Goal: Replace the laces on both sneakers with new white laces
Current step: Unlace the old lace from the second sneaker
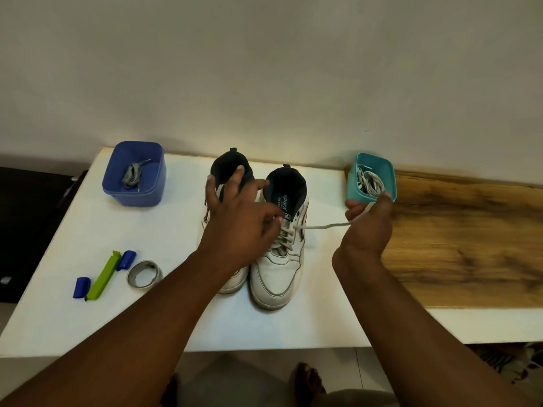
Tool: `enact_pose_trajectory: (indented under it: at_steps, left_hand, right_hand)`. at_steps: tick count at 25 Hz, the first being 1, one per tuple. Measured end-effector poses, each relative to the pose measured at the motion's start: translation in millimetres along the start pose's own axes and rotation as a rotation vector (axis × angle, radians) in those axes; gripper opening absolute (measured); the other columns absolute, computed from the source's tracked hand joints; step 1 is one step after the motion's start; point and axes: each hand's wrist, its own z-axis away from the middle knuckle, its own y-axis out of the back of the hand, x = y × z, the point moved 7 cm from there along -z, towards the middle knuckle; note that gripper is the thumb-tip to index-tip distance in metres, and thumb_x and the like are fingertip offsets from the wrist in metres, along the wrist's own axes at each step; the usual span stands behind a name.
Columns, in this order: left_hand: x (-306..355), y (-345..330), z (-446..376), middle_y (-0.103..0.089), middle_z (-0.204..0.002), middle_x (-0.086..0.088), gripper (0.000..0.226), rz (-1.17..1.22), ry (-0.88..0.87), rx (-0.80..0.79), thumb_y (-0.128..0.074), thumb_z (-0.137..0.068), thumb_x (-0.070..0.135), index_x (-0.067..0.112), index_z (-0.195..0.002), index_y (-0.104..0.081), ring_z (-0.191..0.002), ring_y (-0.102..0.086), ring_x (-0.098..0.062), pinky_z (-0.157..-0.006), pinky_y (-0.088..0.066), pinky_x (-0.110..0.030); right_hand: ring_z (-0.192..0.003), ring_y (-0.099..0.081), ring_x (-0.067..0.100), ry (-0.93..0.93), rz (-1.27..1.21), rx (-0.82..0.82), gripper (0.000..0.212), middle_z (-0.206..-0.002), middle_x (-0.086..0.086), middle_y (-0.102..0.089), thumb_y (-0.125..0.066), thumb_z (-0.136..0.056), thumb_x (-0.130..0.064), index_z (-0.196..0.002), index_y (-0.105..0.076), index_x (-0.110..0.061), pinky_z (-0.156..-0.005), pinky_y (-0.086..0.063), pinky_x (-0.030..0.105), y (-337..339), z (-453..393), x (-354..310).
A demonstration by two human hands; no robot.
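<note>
Two white sneakers stand side by side on the white table (53,304), toes towards me. The right sneaker (279,271) is laced with a pale lace (320,227). My right hand (367,227) grips one end of that lace and holds it taut out to the right. My left hand (238,224) reaches across the left sneaker (232,168), covering most of it. Its thumb and a fingertip pinch the lace at the right sneaker's top eyelets, and the other fingers are spread. A teal tub (388,171) at the right holds white laces. A blue tub (114,177) at the left holds a grey lace.
A green clip (102,277), two blue caps (127,259) (80,287) and a roll of grey tape (144,274) lie at the front left. A wooden board (470,239) covers the surface to the right. A wall is close behind the table. My foot shows below the table edge.
</note>
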Motion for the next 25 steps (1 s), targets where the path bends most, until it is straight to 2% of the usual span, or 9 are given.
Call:
enact_pose_trajectory:
  at_steps: [2, 4, 7, 9, 11, 15, 19, 22, 25]
  left_hand:
    - [3.6, -6.2, 1.3, -0.044, -0.152, 0.008, 0.03, -0.04, -0.044, -0.048, -0.049, -0.088, 0.057, 0.044, -0.096, -0.075, -0.155, -0.008, -0.03, -0.117, 0.003, -0.067]
    - [3.6, -7.4, 1.9, -0.045, -0.15, 0.008, 0.031, -0.055, -0.039, -0.056, -0.049, -0.086, 0.057, 0.042, -0.094, -0.075, -0.155, -0.008, -0.03, -0.117, 0.002, -0.067]
    - [3.0, -6.4, 1.4, -0.047, -0.146, 0.008, 0.031, -0.033, -0.025, -0.05, -0.048, -0.084, 0.054, 0.041, -0.093, -0.074, -0.154, -0.009, -0.029, -0.118, 0.003, -0.066]
    - [2.4, -7.1, 1.4, -0.047, -0.145, 0.008, 0.028, -0.013, -0.027, -0.054, -0.049, -0.082, 0.05, 0.04, -0.094, -0.072, -0.155, -0.008, -0.028, -0.118, 0.004, -0.065]
    - [3.4, -7.5, 1.4, -0.047, -0.144, 0.008, 0.028, 0.001, -0.032, -0.049, -0.048, -0.081, 0.046, 0.04, -0.097, -0.07, -0.155, -0.009, -0.027, -0.119, 0.004, -0.064]
    - [-4.6, 1.7, 0.3, -0.047, -0.147, 0.004, 0.034, -0.021, 0.032, 0.02, -0.039, -0.088, 0.04, 0.04, -0.109, -0.065, -0.154, -0.014, -0.028, -0.119, 0.0, -0.065]
    - [-11.2, 4.6, -2.0, -0.057, -0.139, 0.008, 0.023, -0.015, 0.08, 0.035, -0.056, -0.093, 0.024, 0.04, -0.104, -0.069, -0.153, -0.02, -0.028, -0.118, 0.004, -0.064]
    - [-10.1, 7.2, -1.5, -0.062, -0.13, 0.012, 0.026, 0.008, 0.082, 0.042, -0.063, -0.091, 0.017, 0.041, -0.102, -0.068, -0.152, -0.024, -0.025, -0.116, 0.006, -0.064]
    - [-13.1, 10.9, -2.2, -0.064, -0.13, 0.012, 0.024, 0.012, 0.083, 0.041, -0.063, -0.091, 0.017, 0.039, -0.101, -0.068, -0.152, -0.025, -0.024, -0.116, 0.004, -0.066]
  right_hand:
    - [-0.075, -0.063, 0.009, 0.057, -0.066, -0.002, 0.043, -0.073, -0.002, -0.073, -0.041, -0.108, -0.048, -0.095, -0.067, -0.017, -0.09, -0.047, 0.03, -0.6, 5.2, -10.3]
    - [-0.084, -0.069, 0.012, 0.137, -0.114, 0.041, 0.054, -0.085, -0.001, -0.076, -0.038, -0.109, -0.049, -0.104, -0.073, -0.008, -0.082, -0.054, 0.023, 4.3, 3.8, -27.9]
    - [-0.092, -0.069, 0.008, 0.128, -0.013, 0.106, 0.029, -0.103, -0.001, -0.071, -0.052, -0.107, -0.031, -0.12, -0.067, -0.009, -0.069, -0.052, 0.015, 12.3, -11.8, -31.0]
    - [-0.11, -0.065, 0.015, 0.053, 0.147, -0.036, 0.03, -0.123, 0.002, -0.066, -0.059, -0.103, -0.019, -0.133, -0.061, -0.013, -0.077, -0.051, 0.017, 1.6, -14.7, -9.5]
    - [-0.124, -0.054, 0.013, 0.092, 0.331, -0.202, 0.033, -0.138, 0.001, -0.057, -0.064, -0.1, -0.02, -0.133, -0.063, -0.021, -0.091, -0.047, 0.021, -12.8, -6.0, 7.5]
    - [-0.138, -0.041, 0.018, 0.603, 0.853, -0.477, 0.024, -0.144, -0.001, -0.05, -0.069, -0.095, -0.03, -0.119, -0.071, -0.033, -0.115, -0.035, 0.043, -43.0, 30.7, -3.8]
    - [-0.158, -0.003, 0.03, 0.729, 1.281, -0.747, 0.026, -0.167, 0.001, -0.027, -0.064, -0.097, -0.034, -0.122, -0.072, -0.038, -0.124, -0.006, 0.051, -56.6, 57.2, 23.7]
    - [-0.158, 0.002, 0.031, 0.768, 1.293, -0.774, 0.019, -0.169, 0.001, -0.024, -0.061, -0.1, -0.031, -0.112, -0.075, -0.036, -0.124, 0.0, 0.05, -61.9, 61.1, 24.2]
    - [-0.153, -0.022, 0.031, 0.794, 1.216, -0.557, 0.019, -0.158, 0.005, -0.042, -0.055, -0.1, -0.029, -0.108, -0.072, -0.026, -0.121, -0.015, 0.052, -51.4, 50.2, 9.9]
